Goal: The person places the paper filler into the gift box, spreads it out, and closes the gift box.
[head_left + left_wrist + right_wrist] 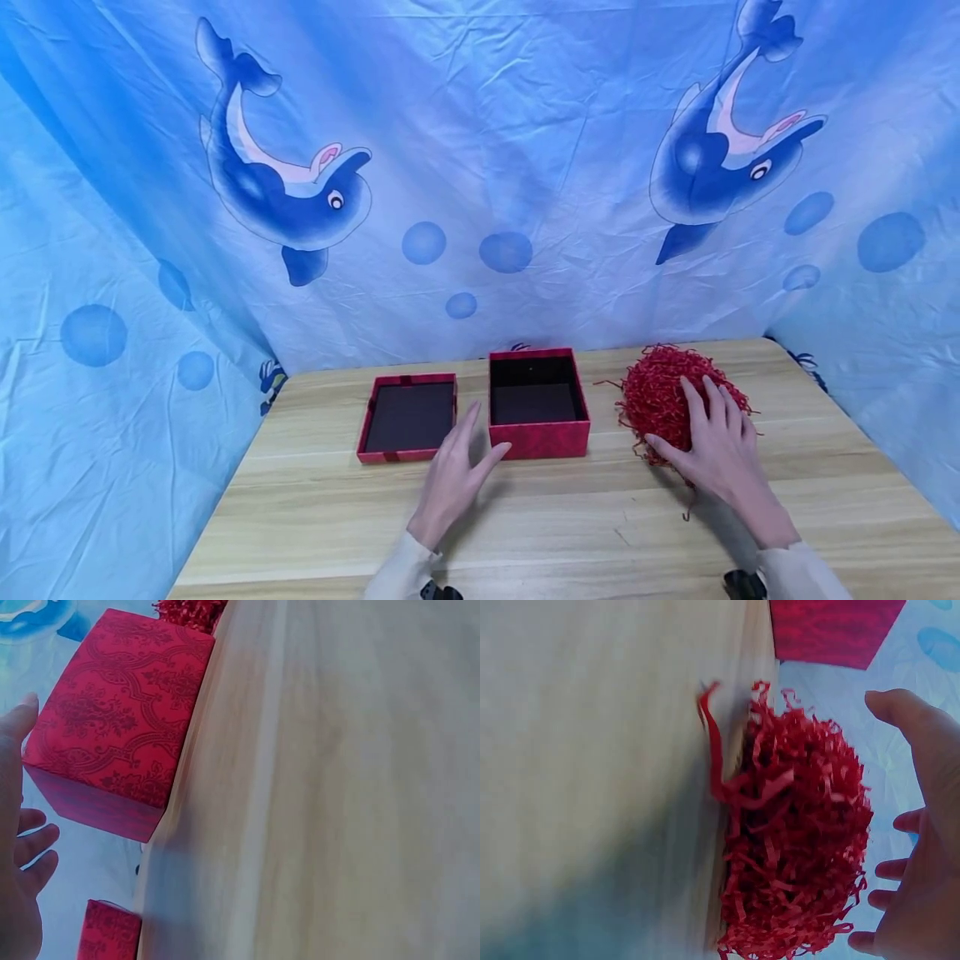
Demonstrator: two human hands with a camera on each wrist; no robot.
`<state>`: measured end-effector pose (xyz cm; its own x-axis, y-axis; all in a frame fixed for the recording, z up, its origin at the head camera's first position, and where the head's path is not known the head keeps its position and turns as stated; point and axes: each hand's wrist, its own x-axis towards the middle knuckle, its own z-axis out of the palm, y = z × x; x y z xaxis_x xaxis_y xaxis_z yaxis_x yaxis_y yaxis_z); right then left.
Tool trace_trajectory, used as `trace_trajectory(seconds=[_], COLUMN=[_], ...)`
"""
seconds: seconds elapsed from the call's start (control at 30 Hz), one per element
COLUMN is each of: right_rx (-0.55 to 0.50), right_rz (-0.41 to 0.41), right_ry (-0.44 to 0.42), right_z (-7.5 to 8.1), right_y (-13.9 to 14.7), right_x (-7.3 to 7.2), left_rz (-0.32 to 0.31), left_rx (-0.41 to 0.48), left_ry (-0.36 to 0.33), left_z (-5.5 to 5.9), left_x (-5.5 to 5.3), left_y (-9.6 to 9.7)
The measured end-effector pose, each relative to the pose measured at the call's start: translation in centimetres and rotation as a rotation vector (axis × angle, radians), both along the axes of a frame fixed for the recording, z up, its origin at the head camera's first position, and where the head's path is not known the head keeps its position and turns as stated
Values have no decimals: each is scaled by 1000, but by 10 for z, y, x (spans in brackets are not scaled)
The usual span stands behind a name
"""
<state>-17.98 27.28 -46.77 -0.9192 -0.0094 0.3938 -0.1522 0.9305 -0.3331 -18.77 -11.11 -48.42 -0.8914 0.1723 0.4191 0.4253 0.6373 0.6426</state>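
Observation:
A red patterned box [539,440] with a black inside stands uncovered at the middle of the table. Left of it lies its shallow lid [408,417], dark inside face up. My left hand [454,475] is held just before the gap between them, fingers spread, thumb close to the box's front left corner. On the right sits a heap of red shredded paper [660,400]. Over its near right side my right hand [716,454] hovers, thumb and fingers apart. In the right wrist view the fingers are beside the shredded paper [795,840] without gripping it.
The wooden table [570,533] carries a few stray paper strands [621,533] in front of the heap. Behind and at both sides hangs a blue curtain [465,125] printed with dolphins and bubbles, close to the table's back edge.

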Motion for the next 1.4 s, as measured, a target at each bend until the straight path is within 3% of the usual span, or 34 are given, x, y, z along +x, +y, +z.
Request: trace_trajectory(seconds=[0.23,0.8,1.2,1.4], right_rx=[-60,-71,-92,-106], right_rz=[-18,-15,30,55], right_ry=[-69,-132,-249,-242], right_z=[4,6,-6,-10], right_y=[6,16,28,29], right_x=[-15,-45,-49,-50], left_rz=[-16,-28,-35,-55], left_rx=[17,123,160,175], left_ry=[-24,-100,-109,-83], left_z=[-2,-5,-9,-11], left_x=[-6,-13,-19,-22], left_y=[7,14,15,15])
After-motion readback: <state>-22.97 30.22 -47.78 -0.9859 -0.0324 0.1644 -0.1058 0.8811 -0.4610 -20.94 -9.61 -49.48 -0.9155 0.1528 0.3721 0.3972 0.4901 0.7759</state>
